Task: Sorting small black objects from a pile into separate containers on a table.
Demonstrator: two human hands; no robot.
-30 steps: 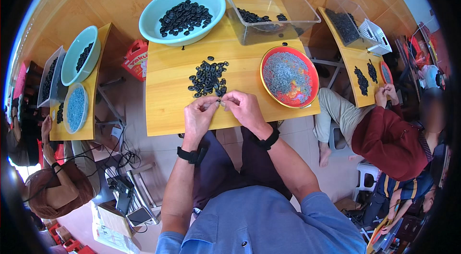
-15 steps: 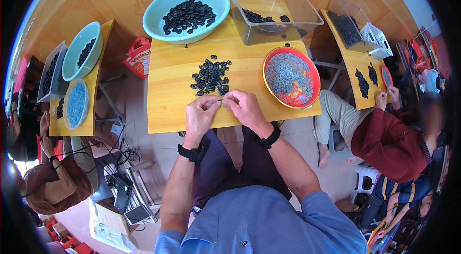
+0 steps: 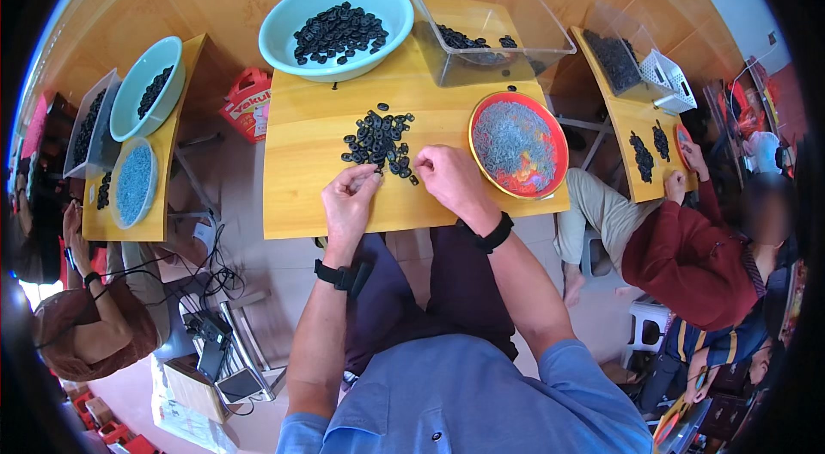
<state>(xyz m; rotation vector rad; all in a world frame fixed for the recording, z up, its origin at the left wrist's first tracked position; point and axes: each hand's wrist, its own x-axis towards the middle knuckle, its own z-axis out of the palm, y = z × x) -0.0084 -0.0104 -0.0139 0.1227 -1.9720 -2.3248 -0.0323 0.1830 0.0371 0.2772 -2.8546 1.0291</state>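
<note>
My left hand (image 3: 349, 201) is at the near edge of a loose pile of small black oval pieces with holes (image 3: 371, 138). Its thumb and forefinger pinch together at one of these pieces. To the right, my right hand (image 3: 451, 186) hovers over the yellow table (image 3: 301, 196) with its fingers curled and the tips pressed together; whether anything is between them is hidden. Right of that hand stands a round red tray (image 3: 561, 145) holding many thin grey pins (image 3: 509, 134). A gap separates my two hands.
At the table's back are a light-blue basin (image 3: 275, 37) and a clear plastic bin (image 3: 481, 67), both with black pieces. Side tables hold similar basins and bins. A person in a dark red top (image 3: 687, 256) sits right; another person (image 3: 99, 325) sits left near cables.
My hands have come apart from where their fingertips met. The left moved slightly left and toward the pile; the right moved up and right, toward the tray.
</note>
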